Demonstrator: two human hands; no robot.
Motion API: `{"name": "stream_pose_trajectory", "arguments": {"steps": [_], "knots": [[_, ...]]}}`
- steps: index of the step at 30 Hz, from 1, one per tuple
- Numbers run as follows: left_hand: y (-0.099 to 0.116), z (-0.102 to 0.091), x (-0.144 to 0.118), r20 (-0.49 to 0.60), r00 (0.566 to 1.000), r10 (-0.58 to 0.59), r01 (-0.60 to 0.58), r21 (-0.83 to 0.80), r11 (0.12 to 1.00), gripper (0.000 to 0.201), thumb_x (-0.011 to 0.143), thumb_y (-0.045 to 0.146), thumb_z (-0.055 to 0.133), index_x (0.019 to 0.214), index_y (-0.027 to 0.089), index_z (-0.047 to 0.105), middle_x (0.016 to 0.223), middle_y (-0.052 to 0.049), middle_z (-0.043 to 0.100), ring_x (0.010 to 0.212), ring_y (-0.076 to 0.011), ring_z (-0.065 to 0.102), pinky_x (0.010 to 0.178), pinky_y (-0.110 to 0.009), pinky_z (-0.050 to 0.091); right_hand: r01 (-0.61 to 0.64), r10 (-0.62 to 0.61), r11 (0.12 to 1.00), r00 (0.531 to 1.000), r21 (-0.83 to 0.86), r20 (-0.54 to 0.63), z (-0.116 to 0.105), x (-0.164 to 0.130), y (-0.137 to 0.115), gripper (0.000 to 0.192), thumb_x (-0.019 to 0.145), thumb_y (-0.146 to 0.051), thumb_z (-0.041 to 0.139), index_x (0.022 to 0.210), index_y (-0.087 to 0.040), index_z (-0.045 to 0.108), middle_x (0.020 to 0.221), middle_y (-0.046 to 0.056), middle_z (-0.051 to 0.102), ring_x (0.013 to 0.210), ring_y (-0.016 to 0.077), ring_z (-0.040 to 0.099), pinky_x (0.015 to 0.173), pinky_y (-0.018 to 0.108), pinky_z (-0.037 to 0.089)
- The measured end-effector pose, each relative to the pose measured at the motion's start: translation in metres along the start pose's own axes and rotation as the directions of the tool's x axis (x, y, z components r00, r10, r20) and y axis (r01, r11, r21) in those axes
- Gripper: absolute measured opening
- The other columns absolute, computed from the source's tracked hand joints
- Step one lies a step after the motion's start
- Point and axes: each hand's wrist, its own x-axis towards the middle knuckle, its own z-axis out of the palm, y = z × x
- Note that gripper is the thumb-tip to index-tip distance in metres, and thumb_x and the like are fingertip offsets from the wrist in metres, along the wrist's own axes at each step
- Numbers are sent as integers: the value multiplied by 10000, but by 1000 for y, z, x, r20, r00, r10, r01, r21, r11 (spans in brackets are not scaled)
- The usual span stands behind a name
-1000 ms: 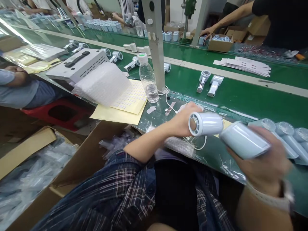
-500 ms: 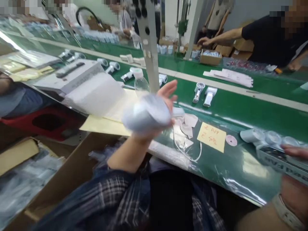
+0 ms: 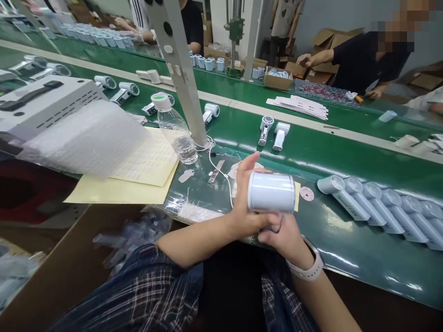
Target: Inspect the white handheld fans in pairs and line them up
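I hold a pale blue handheld fan (image 3: 271, 192) upright over the near edge of the green bench (image 3: 346, 235), its round head turned sideways. My left hand (image 3: 246, 203) wraps the fan's left side with the fingers stretched up behind the head. My right hand (image 3: 283, 237) grips the handle from below, so the handle is hidden. A white charging cable (image 3: 221, 173) and small sticker backings (image 3: 187, 175) lie just behind my hands. A row of several finished fans (image 3: 377, 207) lies to the right.
A water bottle (image 3: 175, 129) stands by a slanted grey post (image 3: 180, 69). Sticker sheets (image 3: 145, 161) and bubble wrap (image 3: 83, 138) lie at the left, near a white machine (image 3: 44, 99). More fans (image 3: 273, 131) ride the conveyor belt (image 3: 346, 147). An open carton (image 3: 51, 272) sits by my left knee. Other people work across the line.
My left hand brought the fan down from near the post to in front of me, and my right hand came in from the right and took hold under it.
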Motion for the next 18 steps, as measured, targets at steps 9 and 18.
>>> {"name": "stream_pose_trajectory", "arguments": {"steps": [9,18], "knots": [[12,-56,16,444,813,-376,162,448,879,628,928,564,705,1473,315,516,1745,-126,241,1636,-382,199,1332,-655,224,-270,-26,511,944,-816,-329,-89,7,77,873,935,-600,653,1596,-65,454,1353,332,632,1254,513,587,997,728,476],[-11,-56,4,347,819,-457,320,383,866,349,906,351,687,1237,253,638,1607,-139,427,1563,-344,343,1317,-635,275,-276,127,469,961,-839,-245,-114,114,40,706,954,-591,666,1480,-123,596,1556,310,494,1447,494,471,1133,677,405]]}}
